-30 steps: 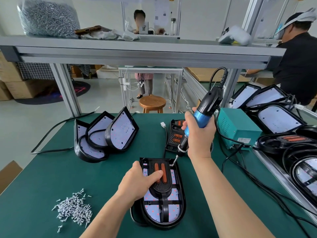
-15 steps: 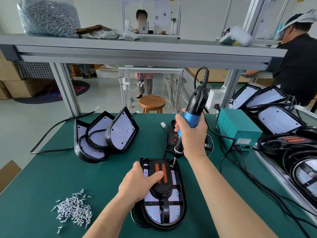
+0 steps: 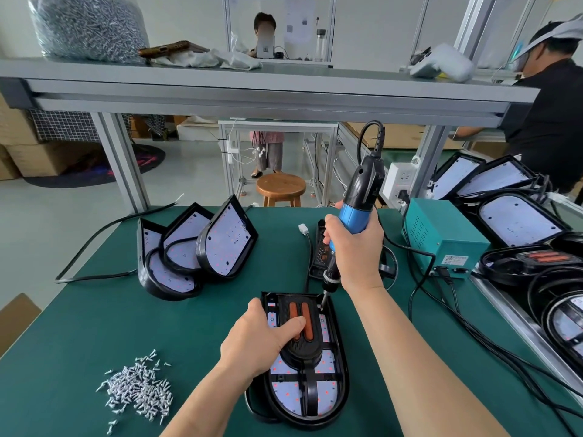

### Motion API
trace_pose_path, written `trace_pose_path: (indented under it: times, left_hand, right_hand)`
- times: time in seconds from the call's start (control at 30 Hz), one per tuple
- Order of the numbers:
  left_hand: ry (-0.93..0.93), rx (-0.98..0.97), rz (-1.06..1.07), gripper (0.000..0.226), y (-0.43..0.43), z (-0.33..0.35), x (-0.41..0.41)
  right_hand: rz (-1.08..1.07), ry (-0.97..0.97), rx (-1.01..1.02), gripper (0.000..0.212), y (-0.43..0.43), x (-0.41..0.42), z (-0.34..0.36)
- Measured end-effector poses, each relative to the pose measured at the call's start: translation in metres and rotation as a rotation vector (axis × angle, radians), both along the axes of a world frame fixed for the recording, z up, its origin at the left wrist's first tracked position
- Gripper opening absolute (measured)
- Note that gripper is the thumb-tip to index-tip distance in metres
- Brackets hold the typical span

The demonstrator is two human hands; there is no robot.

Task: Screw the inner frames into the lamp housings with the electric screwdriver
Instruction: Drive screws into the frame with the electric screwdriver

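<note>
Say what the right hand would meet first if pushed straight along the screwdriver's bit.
Probably the far right corner of the inner frame, in the lamp housing; the screwdriver bit looks about touching it.

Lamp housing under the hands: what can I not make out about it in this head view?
- Whether a screw sits seated under the tip of the screwdriver: too small to tell.
- Left part of the inner frame: hidden by the left hand.
- Left hand's fingers: hidden under the back of the hand.
- Black piece behind the right hand: mostly covered by hand and screwdriver.
</note>
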State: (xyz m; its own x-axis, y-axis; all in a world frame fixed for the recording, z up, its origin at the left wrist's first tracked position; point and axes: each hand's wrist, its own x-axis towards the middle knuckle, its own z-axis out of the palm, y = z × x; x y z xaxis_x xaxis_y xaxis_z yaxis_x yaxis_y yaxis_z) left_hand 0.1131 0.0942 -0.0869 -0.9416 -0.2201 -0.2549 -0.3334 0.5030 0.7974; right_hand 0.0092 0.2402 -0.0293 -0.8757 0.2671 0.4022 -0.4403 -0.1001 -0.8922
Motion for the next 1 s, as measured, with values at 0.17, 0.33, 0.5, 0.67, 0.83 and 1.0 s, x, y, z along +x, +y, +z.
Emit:
trace_pose_path:
  times: [0.17,0.33,0.5,0.67,0.83,1.0]
  left_hand:
    - [-0.001,-0.010,0.001,0.060,-0.001,0.001,0.000]
    - [-0.008,-0.021,-0.003,0.059,0.000,0.002,-0.001]
    - [-0.005,-0.044,0.000,0.059,0.000,0.000,-0.002]
    - [-0.002,-0.032,0.000,0.057,-0.001,-0.001,-0.003]
    - [-0.012,-0.044,0.003,0.059,-0.002,-0.003,-0.004]
    - [-0.009,-0.036,-0.014,0.057,-0.002,-0.002,-0.005]
  right_hand:
    - [0.015,-0.002,0.004,0.032,-0.001,0.000,0.000]
    - [0.005,0.039,0.035,0.023,-0.004,0.001,0.000]
    - [0.054,0.087,0.123,0.027,-0.013,0.007,-0.003]
    - [0.167,0.093,0.153,0.023,-0.016,0.012,-0.003]
    - [0.255,0.097,0.206,0.018,-0.021,0.018,-0.003]
    - [0.207,0.094,0.131,0.022,-0.009,0.022,0.019]
